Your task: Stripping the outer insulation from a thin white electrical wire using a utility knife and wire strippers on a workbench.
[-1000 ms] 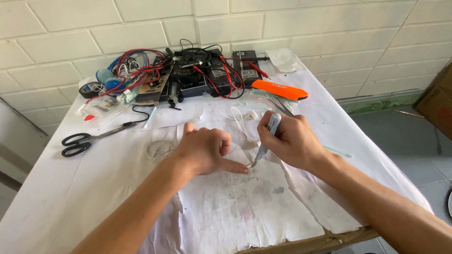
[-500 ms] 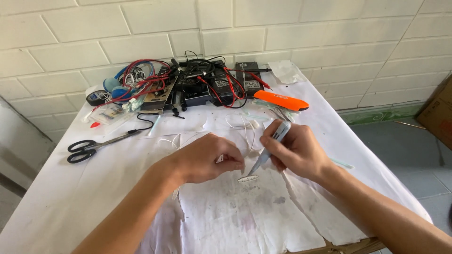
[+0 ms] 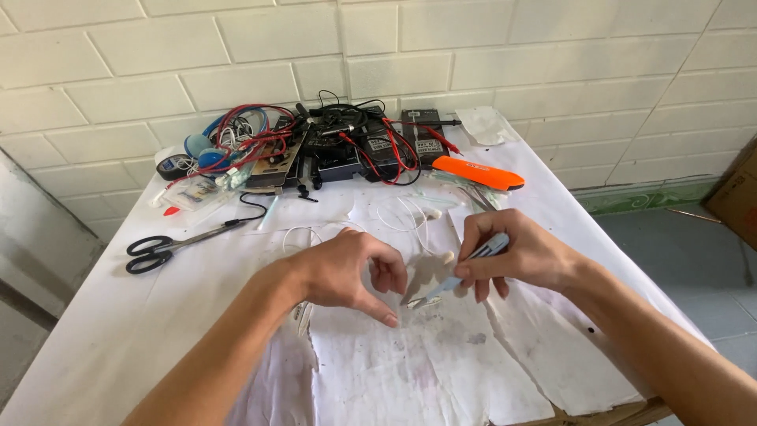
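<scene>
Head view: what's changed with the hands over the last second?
The right hand keeps its grip on the blue-grey tool but has tipped it flatter, tip toward the left hand, whose fingers stay curled on the white paper. Scissors, orange tool and wire pile unmoved.

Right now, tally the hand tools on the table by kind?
Black-handled scissors: 1
Orange-cased utility tool: 1
Slim grey-blue metal tweezers, held in the right hand: 1
Total: 3
The left hand holds no tool.

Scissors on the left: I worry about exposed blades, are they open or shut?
Shut. The scissors lie flat on the table, blades together in one thin line, handles side by side.
</scene>
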